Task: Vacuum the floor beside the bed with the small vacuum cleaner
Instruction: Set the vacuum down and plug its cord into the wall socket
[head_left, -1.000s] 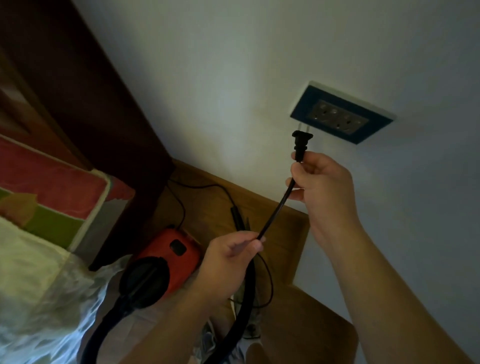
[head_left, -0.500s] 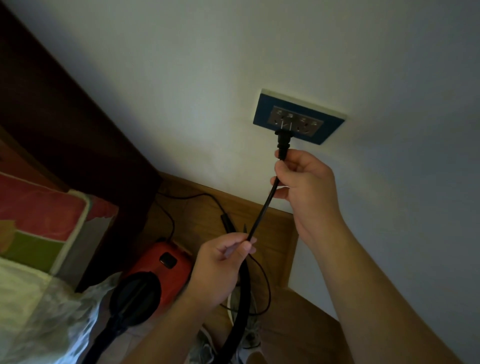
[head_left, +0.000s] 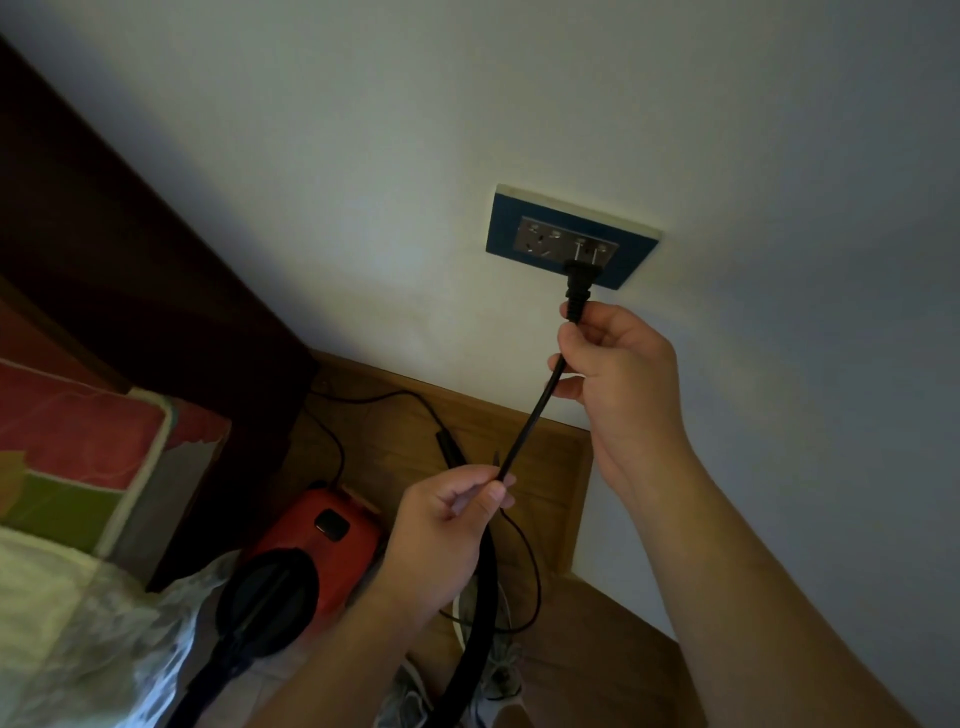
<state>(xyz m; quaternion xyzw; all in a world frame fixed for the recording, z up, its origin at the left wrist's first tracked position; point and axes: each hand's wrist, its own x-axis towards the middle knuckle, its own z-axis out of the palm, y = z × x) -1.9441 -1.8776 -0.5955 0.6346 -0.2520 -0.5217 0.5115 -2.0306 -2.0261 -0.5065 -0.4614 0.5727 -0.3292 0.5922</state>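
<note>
Plug work: gripping plug (head_left: 579, 288) behind its prongs with right hand (head_left: 623, 374), pinching cord (head_left: 524, 436) lower down with left hand (head_left: 441, 530), lining prongs square to outlet (head_left: 519, 241), pushing straight in, fingers clear of metal; leaving vacuum cleaner (head_left: 317, 545) sitting on floor (head_left: 545, 467) beside bed (head_left: 78, 452).

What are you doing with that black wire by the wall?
A person is plugging in the small red vacuum cleaner, which sits on the floor by the bed. The right hand holds the plug to the wall socket, its prongs at the slots but not fully in. The left hand pinches the cord lower down.
</note>
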